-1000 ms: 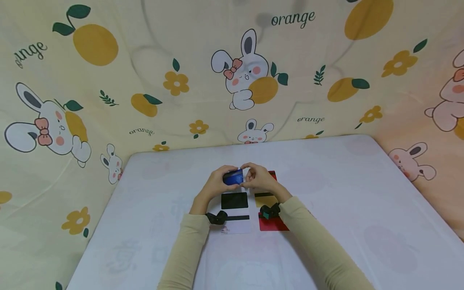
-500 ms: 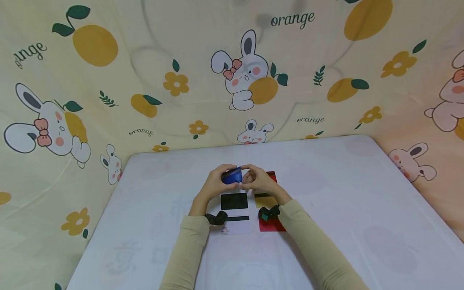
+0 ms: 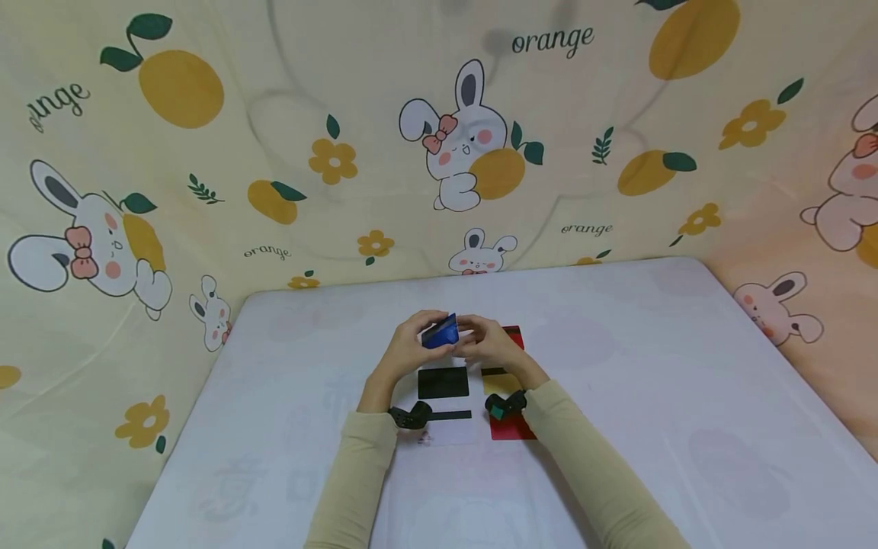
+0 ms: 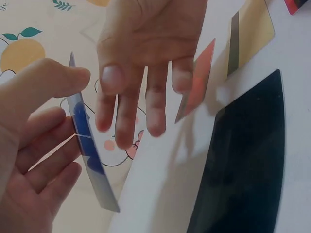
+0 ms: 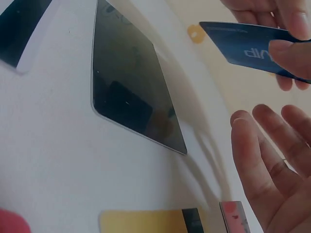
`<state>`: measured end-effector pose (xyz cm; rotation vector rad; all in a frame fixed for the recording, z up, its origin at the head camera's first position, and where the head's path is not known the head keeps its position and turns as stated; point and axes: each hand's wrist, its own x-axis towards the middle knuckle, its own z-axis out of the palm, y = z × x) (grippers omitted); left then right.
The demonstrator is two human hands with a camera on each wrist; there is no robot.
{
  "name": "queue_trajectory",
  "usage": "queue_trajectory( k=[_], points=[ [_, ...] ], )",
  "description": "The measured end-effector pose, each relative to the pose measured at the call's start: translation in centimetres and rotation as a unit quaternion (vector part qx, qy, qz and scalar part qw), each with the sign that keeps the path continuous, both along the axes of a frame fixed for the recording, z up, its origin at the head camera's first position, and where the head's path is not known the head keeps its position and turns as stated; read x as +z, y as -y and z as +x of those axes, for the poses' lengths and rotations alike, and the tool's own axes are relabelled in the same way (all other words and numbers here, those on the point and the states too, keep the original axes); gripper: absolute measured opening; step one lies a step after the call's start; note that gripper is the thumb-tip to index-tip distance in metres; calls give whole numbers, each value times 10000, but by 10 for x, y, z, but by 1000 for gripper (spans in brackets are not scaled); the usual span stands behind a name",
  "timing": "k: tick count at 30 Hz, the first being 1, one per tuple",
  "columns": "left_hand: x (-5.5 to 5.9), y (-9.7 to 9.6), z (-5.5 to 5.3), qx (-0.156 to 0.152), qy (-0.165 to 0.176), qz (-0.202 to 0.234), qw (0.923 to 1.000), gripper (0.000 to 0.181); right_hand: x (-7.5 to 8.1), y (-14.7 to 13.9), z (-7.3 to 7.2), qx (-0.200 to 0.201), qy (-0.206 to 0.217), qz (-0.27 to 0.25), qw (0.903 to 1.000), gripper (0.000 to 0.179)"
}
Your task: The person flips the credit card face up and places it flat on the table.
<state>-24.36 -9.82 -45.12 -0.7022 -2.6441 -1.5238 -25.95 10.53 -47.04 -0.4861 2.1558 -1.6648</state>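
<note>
My left hand [image 3: 406,351] pinches a blue plastic card [image 3: 441,332] above the far part of the table. In the left wrist view the thumb lies on one face of the card [image 4: 87,141] and fingers are behind it, with the card seen nearly edge-on. The right wrist view shows its blue face with pale lettering. Close beside the card, my right hand [image 3: 488,345] holds nothing; its fingers [image 4: 155,102] are extended and apart from the card. On the table below lies a black card [image 3: 443,383], nearest to both hands.
Below the right wrist are a gold card [image 3: 499,383] with a dark stripe and a red card [image 3: 509,431]. Another red card [image 3: 514,335] is partly hidden behind the right hand. A white card [image 3: 453,431] with a black stripe lies nearest on the white table [image 3: 274,427].
The blue card has tilted further in my left hand, its right end rising. My right hand's fingers have moved from a pinching shape at the card's edge to a looser, straighter pose.
</note>
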Motion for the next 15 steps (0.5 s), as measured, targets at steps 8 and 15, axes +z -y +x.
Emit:
queue_trajectory(
  k=[8, 15],
  points=[
    [5, -2, 3, -48, -55, 76, 9999, 56, -4, 4, 1, 74, 26, 10, 10000, 64],
    [11, -5, 4, -99, -117, 124, 9998, 56, -3, 9, 2, 112, 12, -194, 9997, 61]
  ],
)
